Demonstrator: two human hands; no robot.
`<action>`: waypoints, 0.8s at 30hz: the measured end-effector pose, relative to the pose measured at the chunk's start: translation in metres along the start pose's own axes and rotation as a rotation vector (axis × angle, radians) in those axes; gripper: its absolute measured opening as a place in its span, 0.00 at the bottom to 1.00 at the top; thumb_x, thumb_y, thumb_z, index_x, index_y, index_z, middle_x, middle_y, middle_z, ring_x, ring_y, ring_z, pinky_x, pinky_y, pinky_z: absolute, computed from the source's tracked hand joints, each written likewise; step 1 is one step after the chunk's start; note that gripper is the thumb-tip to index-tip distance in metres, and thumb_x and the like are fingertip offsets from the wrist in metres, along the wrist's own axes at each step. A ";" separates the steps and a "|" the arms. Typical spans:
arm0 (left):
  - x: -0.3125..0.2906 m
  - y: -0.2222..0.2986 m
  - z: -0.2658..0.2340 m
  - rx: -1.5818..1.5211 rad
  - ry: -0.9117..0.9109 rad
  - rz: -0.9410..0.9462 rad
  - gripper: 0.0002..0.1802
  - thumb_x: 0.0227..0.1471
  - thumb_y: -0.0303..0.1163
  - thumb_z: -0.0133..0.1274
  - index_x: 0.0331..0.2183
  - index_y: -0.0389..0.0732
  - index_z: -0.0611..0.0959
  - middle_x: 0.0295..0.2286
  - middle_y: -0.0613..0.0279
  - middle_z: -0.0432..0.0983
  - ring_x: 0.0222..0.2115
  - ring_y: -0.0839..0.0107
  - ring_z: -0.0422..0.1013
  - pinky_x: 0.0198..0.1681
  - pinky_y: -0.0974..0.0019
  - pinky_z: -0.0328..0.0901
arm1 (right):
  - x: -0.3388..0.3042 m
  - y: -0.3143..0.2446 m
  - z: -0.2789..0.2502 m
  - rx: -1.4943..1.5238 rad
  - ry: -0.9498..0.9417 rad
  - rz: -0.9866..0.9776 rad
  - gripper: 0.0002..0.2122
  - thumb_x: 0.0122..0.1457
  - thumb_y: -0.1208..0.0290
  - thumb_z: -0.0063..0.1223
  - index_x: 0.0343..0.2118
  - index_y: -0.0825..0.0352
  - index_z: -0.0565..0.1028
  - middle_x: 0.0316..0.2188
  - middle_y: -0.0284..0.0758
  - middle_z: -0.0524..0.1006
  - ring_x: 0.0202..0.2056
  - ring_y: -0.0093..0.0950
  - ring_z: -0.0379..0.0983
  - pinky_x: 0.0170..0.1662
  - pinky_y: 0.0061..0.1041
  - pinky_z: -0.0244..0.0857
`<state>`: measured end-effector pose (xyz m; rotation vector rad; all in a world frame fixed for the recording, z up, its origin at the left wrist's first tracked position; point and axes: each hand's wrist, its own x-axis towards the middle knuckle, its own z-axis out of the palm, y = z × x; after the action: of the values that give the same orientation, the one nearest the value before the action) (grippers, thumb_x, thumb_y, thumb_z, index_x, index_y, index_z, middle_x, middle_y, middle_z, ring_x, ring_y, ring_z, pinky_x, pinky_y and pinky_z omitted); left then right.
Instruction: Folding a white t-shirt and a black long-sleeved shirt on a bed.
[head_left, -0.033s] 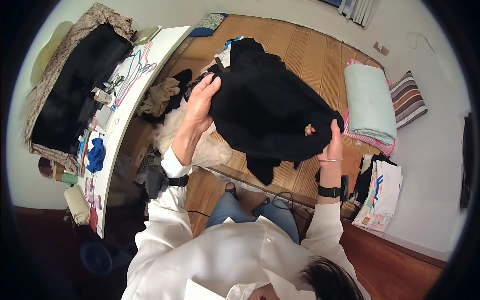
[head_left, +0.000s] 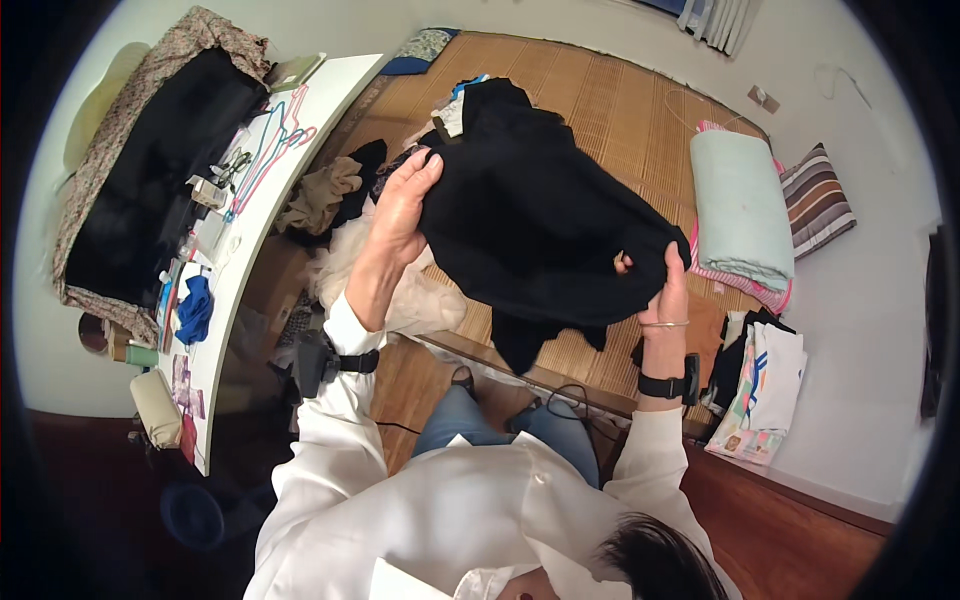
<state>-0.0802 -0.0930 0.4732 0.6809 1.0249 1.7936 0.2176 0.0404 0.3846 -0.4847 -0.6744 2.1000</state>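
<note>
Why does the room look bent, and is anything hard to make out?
In the head view, the fisheye lens bows the edge of the white desk and blackens the corners; there too, the black cloth is so dark that few folds show.

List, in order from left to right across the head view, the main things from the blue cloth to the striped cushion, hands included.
Blue cloth, crumpled beige cloth, left hand, black garment, right hand, pale green bedding, striped cushion.

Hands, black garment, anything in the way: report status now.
Left hand and right hand gripping black garment, one at each side. It hangs spread between them, above woven mat. Cream fabric heaped near left hand.
</note>
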 end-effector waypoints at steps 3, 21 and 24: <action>-0.004 0.001 0.004 -0.076 -0.046 -0.031 0.11 0.56 0.30 0.48 0.40 0.36 0.75 0.36 0.63 0.76 0.34 0.75 0.74 0.40 0.73 0.69 | -0.011 -0.007 -0.003 -0.037 -0.002 -0.030 0.21 0.62 0.57 0.43 0.45 0.73 0.68 0.38 0.43 0.75 0.36 0.34 0.74 0.40 0.37 0.72; -0.021 0.054 0.066 0.155 -0.271 -0.270 0.13 0.53 0.30 0.52 0.41 0.35 0.75 0.34 0.65 0.76 0.33 0.78 0.73 0.37 0.75 0.69 | -0.006 0.008 0.068 -1.212 -0.305 -0.201 0.27 0.50 0.69 0.59 0.53 0.71 0.64 0.47 0.41 0.70 0.47 0.29 0.65 0.53 0.27 0.58; -0.009 0.063 0.052 0.214 -0.413 -0.289 0.16 0.52 0.32 0.52 0.42 0.34 0.76 0.38 0.63 0.75 0.36 0.77 0.72 0.41 0.73 0.67 | -0.001 0.014 0.083 -0.969 -0.269 0.092 0.21 0.50 0.70 0.58 0.47 0.71 0.70 0.40 0.36 0.74 0.41 0.25 0.69 0.48 0.25 0.63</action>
<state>-0.0639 -0.0965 0.5537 0.9369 0.9795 1.2392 0.1630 0.0087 0.4410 -0.7554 -1.8693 1.8169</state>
